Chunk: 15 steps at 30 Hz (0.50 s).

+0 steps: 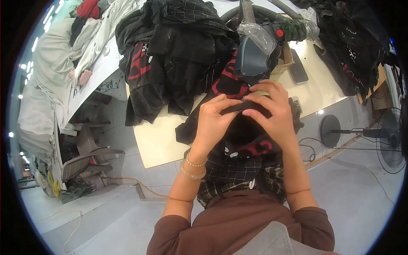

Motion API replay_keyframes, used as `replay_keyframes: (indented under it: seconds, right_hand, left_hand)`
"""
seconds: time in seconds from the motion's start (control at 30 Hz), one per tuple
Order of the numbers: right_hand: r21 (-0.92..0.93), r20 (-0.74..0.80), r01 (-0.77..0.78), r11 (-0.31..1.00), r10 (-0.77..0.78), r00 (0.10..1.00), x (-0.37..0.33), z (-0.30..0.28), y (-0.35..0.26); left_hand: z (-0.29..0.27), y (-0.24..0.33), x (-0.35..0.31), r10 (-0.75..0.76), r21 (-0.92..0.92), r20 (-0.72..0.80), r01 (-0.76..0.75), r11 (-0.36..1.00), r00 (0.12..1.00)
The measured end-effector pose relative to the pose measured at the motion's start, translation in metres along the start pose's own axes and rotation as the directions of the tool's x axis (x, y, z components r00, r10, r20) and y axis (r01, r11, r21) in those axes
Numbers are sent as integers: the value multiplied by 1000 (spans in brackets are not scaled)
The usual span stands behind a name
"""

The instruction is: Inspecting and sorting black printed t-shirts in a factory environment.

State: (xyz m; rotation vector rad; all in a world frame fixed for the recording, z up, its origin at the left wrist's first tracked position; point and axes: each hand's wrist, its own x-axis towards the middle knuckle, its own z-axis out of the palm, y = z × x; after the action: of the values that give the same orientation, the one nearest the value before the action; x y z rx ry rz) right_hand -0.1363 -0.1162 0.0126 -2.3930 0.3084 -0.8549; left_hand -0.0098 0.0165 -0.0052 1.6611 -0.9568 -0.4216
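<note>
A black garment with red and white print hangs over the near edge of the table and onto my lap. My left hand pinches a folded edge of it between thumb and fingers. Close beside it, my right hand grips the same edge, with thumb and forefinger near the left fingertips. The edge is stretched up between the two hands, just in front of a dark grey machine head with clear plastic wrapped round its top. Part of the garment reaches back beside the machine.
A heap of black garments covers the table's left side, with more black clothing at the far right. A dark flat slab lies by a small cardboard box. Pale cloth hangs at left; a fan is at right.
</note>
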Motion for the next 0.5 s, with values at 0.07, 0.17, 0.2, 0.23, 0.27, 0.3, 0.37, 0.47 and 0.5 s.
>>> replay_keyframes:
  seconds: [0.07,0.17,0.2,0.23,0.27,0.3,0.37,0.47,0.5]
  right_hand:
    - [2,-108,110,994,-109,988,1,9,1]
    - [198,-165,27,980,7,986,-2,23,3]
    - [319,-173,-6,948,64,983,-3,28,3]
    - [318,-174,-5,948,63,983,-3,29,1]
    - [304,-181,-34,952,93,979,-3,29,-1]
    - [290,-190,-63,955,122,974,-3,29,-2]
    - [307,-221,-76,949,148,964,0,35,-1]
    - [321,-248,-141,936,228,942,4,38,-4]
    - [320,-246,-195,927,280,928,5,37,-5]
  left_hand:
    - [-1,2,2,-44,-27,44,45,999,998]
    - [-4,3,3,-133,-114,129,148,982,983]
    - [-5,3,2,-179,-175,173,209,962,968]
    - [-4,3,1,-178,-175,173,208,962,969]
    - [-3,2,1,-185,-237,152,217,947,971]
    - [-2,2,0,-193,-298,131,224,928,972]
    - [1,9,1,-143,-259,91,162,952,986]
    - [3,9,1,-91,-227,31,96,969,995]
    - [4,7,1,-92,-237,9,91,967,996]
